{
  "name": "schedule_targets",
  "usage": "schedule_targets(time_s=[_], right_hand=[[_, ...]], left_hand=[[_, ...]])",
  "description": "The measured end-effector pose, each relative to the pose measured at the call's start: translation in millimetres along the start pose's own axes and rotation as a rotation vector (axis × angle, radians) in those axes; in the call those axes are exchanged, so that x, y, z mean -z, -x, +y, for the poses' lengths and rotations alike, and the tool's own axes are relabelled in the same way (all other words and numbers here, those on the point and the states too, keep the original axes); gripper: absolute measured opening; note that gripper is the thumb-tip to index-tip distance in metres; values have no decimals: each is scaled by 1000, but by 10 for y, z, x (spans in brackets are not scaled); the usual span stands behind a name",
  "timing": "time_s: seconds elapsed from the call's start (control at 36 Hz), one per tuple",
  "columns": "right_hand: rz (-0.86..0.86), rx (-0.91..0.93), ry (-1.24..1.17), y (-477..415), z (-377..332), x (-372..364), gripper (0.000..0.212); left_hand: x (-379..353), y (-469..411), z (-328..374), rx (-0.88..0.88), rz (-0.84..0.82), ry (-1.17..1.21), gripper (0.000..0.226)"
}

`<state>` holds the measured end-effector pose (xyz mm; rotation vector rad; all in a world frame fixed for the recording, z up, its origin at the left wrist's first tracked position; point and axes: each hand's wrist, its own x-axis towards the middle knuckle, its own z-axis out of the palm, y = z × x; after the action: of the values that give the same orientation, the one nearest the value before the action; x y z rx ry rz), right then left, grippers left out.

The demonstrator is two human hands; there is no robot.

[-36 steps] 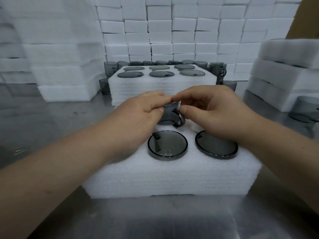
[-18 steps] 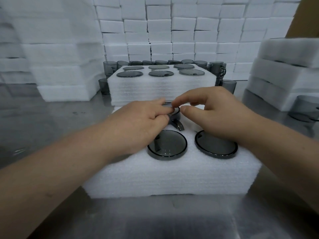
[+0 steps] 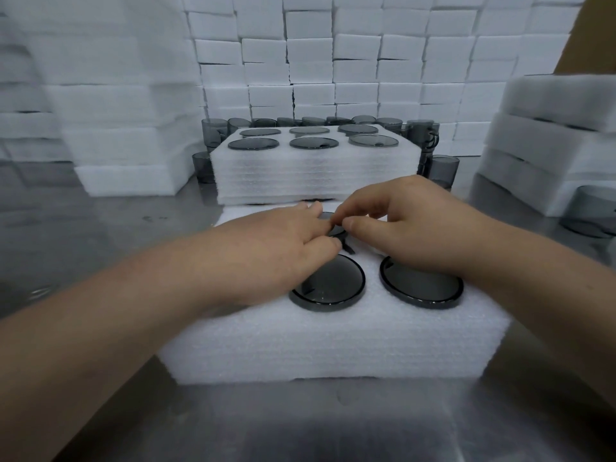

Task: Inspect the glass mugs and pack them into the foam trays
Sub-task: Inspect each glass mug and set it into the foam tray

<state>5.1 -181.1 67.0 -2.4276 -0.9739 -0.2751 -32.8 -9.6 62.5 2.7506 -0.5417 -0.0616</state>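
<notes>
A grey brushed-metal table [image 3: 100,235] is seen across the lower part of the view; its surface is dull in places and shiny in others, and pale shapes are faintly mirrored in it; a small dark smudge [image 3: 155,218] is marked on it at the left, and a bright glint [image 3: 40,293] is caught near the left edge; behind the table, a wall of small white blocks [image 3: 353,61] is stacked in staggered rows like brickwork, up past the top of the frame; at the upper right corner, a brown panel [image 3: 596,35] is shown, cut off by the edge.
</notes>
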Motion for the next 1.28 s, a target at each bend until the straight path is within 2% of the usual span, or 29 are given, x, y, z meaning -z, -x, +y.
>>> schedule_targets(time_s=[0.19,0.39,0.58,0.75,0.92,1.03,1.14,1.28], right_hand=[[-7,19,12,-9,-1,9,22],[-8,11,-23,-8,11,0,22],[75,-6,-122,4,21,-10,17],[170,-67,-169,10,44,-10,13],[435,-100,-128,5,83,-5,18],[540,-126,-165,-11,125,-3,21],[652,-165,-184,-75,196,35,10],[797,-337,-242,-256,585,163,24]], left_hand=[[14,-3,29,19,-92,-68,73],[-8,-4,-6,19,-63,-16,79],[-7,26,4,2,-27,72,66],[-8,11,-8,39,-92,-17,81],[-23,-25,-23,43,-118,-44,76],[-36,-47,-56,52,-121,-43,68],[-35,-54,-36,77,-126,-47,80],[-33,-35,-36,76,-129,-19,68]])
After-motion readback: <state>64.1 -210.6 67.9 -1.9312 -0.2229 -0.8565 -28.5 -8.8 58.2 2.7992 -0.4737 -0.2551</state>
